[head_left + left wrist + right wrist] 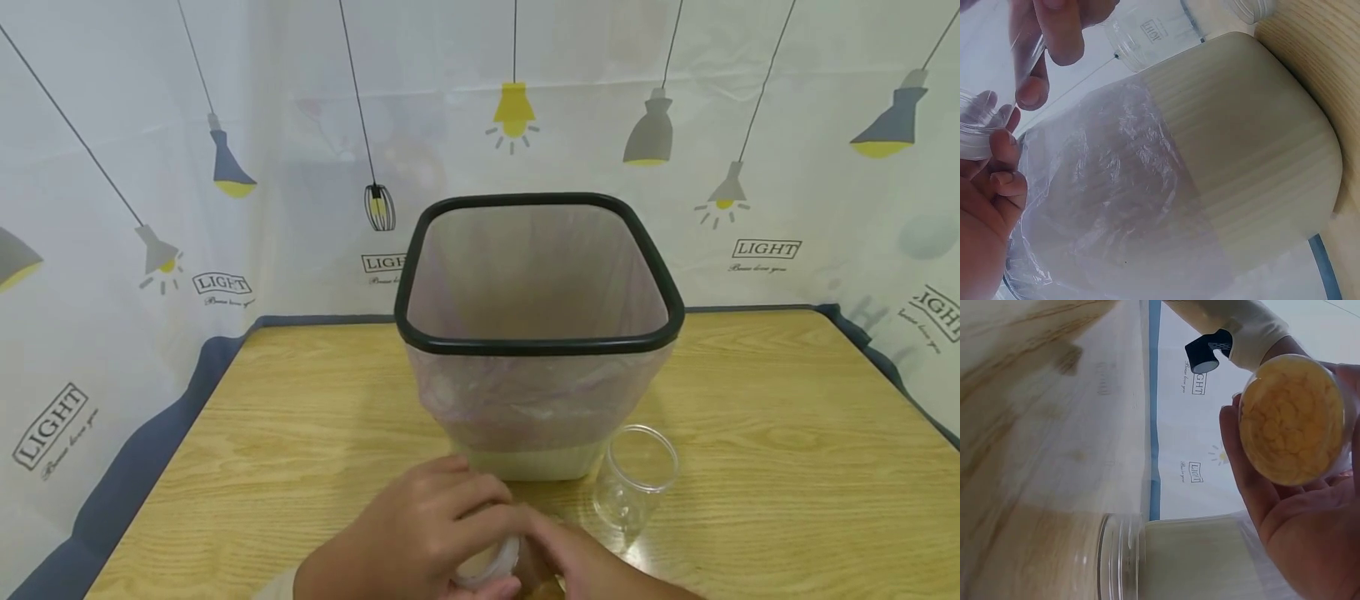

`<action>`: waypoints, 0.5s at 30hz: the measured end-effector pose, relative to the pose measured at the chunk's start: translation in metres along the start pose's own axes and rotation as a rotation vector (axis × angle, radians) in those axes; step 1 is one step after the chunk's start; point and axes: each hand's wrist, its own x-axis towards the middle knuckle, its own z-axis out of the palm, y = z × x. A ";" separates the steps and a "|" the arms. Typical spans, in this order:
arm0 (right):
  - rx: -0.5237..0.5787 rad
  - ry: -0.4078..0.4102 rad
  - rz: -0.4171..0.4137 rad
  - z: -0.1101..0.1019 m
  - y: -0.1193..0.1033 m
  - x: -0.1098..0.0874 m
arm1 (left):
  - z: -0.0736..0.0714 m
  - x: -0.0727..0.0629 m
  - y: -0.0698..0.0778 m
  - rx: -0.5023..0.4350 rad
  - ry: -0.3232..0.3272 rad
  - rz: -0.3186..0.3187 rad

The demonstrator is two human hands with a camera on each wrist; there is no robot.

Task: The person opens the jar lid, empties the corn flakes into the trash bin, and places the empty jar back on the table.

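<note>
At the bottom of the head view my left hand (420, 533) and right hand (592, 558) meet in front of the bin. My right hand (1297, 531) grips a clear jar (1291, 419) of yellow, coin-like pieces, its round end towards the right wrist camera. A pale round rim (510, 560) shows between my hands. In the left wrist view, the fingers of my left hand (988, 194) hold a clear, ridged round plastic piece (975, 134), like a lid or jar top. More fingers touch clear plastic above it. Much of the grip is hidden.
A bin (540, 346) with a black rim and thin pinkish liner stands on the wooden table (300, 417). By its right front corner stands an uncovered clear jar (637, 483). Behind the table hangs a lamp-print cloth (450, 150). A black device (1207, 353) sits on the left wrist.
</note>
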 end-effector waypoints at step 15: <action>-0.040 0.024 0.116 0.001 -0.001 -0.002 | 0.002 -0.002 0.003 -0.030 -0.041 -0.103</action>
